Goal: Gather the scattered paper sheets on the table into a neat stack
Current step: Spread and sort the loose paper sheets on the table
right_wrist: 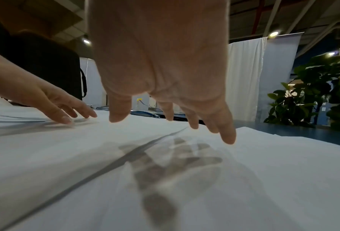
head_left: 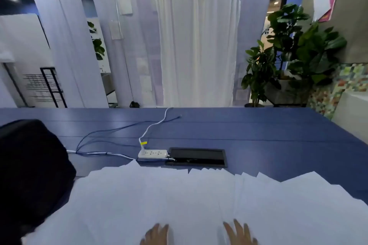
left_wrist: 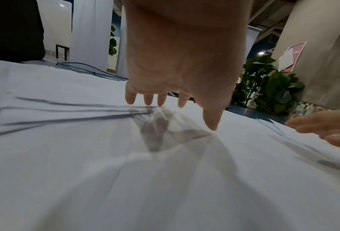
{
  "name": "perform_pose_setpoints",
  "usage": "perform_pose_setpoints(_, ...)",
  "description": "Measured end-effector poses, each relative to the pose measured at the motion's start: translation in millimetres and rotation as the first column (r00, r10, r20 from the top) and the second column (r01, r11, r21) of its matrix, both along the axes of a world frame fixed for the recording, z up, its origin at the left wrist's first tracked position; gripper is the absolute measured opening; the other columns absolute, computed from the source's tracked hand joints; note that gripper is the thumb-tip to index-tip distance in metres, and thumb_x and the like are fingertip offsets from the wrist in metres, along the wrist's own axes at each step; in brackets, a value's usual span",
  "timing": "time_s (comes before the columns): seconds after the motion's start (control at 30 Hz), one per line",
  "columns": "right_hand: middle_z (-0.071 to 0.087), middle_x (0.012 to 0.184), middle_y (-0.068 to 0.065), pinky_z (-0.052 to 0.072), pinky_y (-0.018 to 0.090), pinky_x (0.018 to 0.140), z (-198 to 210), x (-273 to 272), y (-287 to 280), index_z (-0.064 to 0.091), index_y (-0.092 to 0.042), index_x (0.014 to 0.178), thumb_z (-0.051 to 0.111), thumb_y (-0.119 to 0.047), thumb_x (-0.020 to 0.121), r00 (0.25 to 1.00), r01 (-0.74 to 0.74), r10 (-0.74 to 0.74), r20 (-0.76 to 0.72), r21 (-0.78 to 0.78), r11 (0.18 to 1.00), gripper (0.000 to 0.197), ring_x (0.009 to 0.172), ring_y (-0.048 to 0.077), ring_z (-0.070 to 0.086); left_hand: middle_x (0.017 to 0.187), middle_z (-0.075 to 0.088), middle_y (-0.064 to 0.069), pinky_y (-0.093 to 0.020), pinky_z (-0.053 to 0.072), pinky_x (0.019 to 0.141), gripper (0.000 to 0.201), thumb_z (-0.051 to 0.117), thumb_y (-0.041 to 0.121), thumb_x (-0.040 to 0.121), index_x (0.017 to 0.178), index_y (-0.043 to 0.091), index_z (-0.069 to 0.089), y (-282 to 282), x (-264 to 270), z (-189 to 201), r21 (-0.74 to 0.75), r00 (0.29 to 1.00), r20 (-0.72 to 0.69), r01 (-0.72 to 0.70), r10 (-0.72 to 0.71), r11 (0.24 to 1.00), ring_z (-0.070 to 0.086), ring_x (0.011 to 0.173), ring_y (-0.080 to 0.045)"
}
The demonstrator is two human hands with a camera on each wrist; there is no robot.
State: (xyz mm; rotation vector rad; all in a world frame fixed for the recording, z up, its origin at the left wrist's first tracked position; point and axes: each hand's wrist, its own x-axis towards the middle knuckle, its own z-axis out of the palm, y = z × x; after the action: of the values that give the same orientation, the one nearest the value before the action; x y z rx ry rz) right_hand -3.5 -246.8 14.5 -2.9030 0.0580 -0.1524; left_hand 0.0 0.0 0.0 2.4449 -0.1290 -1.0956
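Note:
Several white paper sheets [head_left: 179,195] lie fanned and overlapping across the near part of the blue table [head_left: 258,135]. My left hand [head_left: 156,233] is at the bottom centre, fingers spread and straight, hovering just over the sheets [left_wrist: 86,156]. In the left wrist view that left hand [left_wrist: 171,107] points its fingertips down at the paper and holds nothing. My right hand [head_left: 240,231] sits a little to the right, fingers also spread. In the right wrist view the right hand [right_wrist: 173,123] floats over the sheets [right_wrist: 244,179], casting a shadow, holding nothing.
A black bag [head_left: 29,175] stands at the left edge of the table, touching the sheets. Behind the paper lie a white power strip [head_left: 153,153], blue and white cables [head_left: 103,135] and a black cable hatch [head_left: 197,157]. Potted plants [head_left: 288,55] stand at the far right.

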Motion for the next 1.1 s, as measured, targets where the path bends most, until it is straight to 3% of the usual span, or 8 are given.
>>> perform_pose_setpoints(0.07,-0.008,0.159,0.000,0.009,0.047,0.116,15.5,25.1,8.7,-0.006,-0.031,0.147,0.042,-0.056,0.088,0.927,-0.015,0.036,-0.374,0.059,0.998,0.080,0.146,0.028,-0.006,0.156,-0.007,-0.014,-0.043,0.009,0.118,0.082,0.045,0.054,0.087,0.148,0.023,-0.001,-7.3,18.4,24.4,0.210,0.951,0.264,-0.221,0.162,0.952,0.000,0.143,-0.034)
perform_pose_setpoints(0.13,-0.009,0.158,0.006,0.013,0.050,0.115,31.4,31.4,5.3,-0.007,-0.029,0.148,0.046,-0.054,0.087,0.806,-0.036,0.084,-0.586,0.094,0.995,0.084,0.145,0.034,-0.006,0.156,0.004,-0.008,-0.041,0.021,0.113,0.082,0.049,0.055,0.085,0.147,0.026,0.005,-11.9,21.8,23.4,0.206,0.874,0.432,-0.339,0.225,0.918,0.013,0.142,-0.030)
perform_pose_setpoints(0.27,0.009,0.156,0.011,0.025,0.046,0.111,17.2,33.2,10.0,0.002,-0.026,0.148,0.048,-0.050,0.088,0.821,0.027,0.051,-0.569,0.127,0.992,0.079,0.141,0.034,0.013,0.150,0.016,-0.014,-0.043,0.029,0.108,0.079,0.050,0.048,0.088,0.146,0.016,0.007,-5.3,25.4,27.7,0.190,0.893,0.342,-0.372,0.293,0.909,0.023,0.135,-0.034)
perform_pose_setpoints(0.47,0.025,0.146,0.019,0.033,0.030,0.106,11.7,42.9,39.1,-0.001,-0.015,0.148,0.060,-0.033,0.086,0.849,0.204,0.051,-0.527,0.414,0.887,0.089,0.131,0.032,0.036,0.144,0.028,-0.020,-0.025,0.031,0.104,0.080,0.057,0.016,0.089,0.143,0.002,0.000,-11.8,33.4,30.8,-0.156,0.809,0.250,-0.509,0.532,0.847,0.038,0.130,-0.028)
perform_pose_setpoints(0.67,0.041,0.140,0.020,0.037,0.026,0.100,11.7,45.9,38.9,0.001,-0.001,0.145,0.066,-0.008,0.082,0.856,0.380,-0.014,-0.517,0.611,0.694,0.091,0.127,0.029,0.044,0.126,0.055,-0.015,-0.022,0.041,0.090,0.048,0.061,0.010,0.082,0.126,0.003,0.044,-13.9,36.8,20.0,-0.204,0.790,0.272,-0.511,0.550,0.835,0.053,0.114,-0.024)
perform_pose_setpoints(0.83,0.048,0.134,0.023,0.040,0.036,0.101,4.6,44.8,11.5,0.014,-0.002,0.145,0.074,-0.002,0.073,0.879,0.439,-0.121,-0.461,0.684,0.582,0.093,0.120,0.034,0.050,0.147,0.027,-0.007,-0.037,0.027,0.108,0.048,0.050,0.048,0.087,0.129,0.025,0.046,-11.7,34.2,16.2,0.036,0.717,0.470,-0.598,0.515,0.801,0.023,0.137,-0.028)
perform_pose_setpoints(0.97,0.061,0.120,0.020,0.044,0.031,0.086,7.1,44.9,-10.8,0.050,-0.001,0.124,0.073,-0.004,0.074,0.910,0.367,-0.095,-0.404,0.678,0.637,0.055,0.095,0.024,0.053,0.155,0.004,-0.014,-0.051,0.011,0.115,0.068,0.040,0.052,0.090,0.145,0.021,0.014,17.0,36.1,16.5,0.112,0.604,0.459,-0.767,0.652,0.632,0.000,0.143,-0.037)
perform_pose_setpoints(1.1,0.068,0.099,0.012,0.046,0.028,0.079,4.9,48.0,-13.3,0.064,-0.006,0.108,0.069,-0.004,0.077,0.939,0.300,-0.055,-0.338,0.734,0.609,0.031,0.088,0.025,0.060,0.157,-0.011,-0.009,-0.057,0.009,0.114,0.068,0.023,0.059,0.092,0.147,0.030,-0.006,50.3,34.8,1.8,0.266,0.764,0.345,-0.637,0.546,0.724,-0.007,0.142,-0.043)
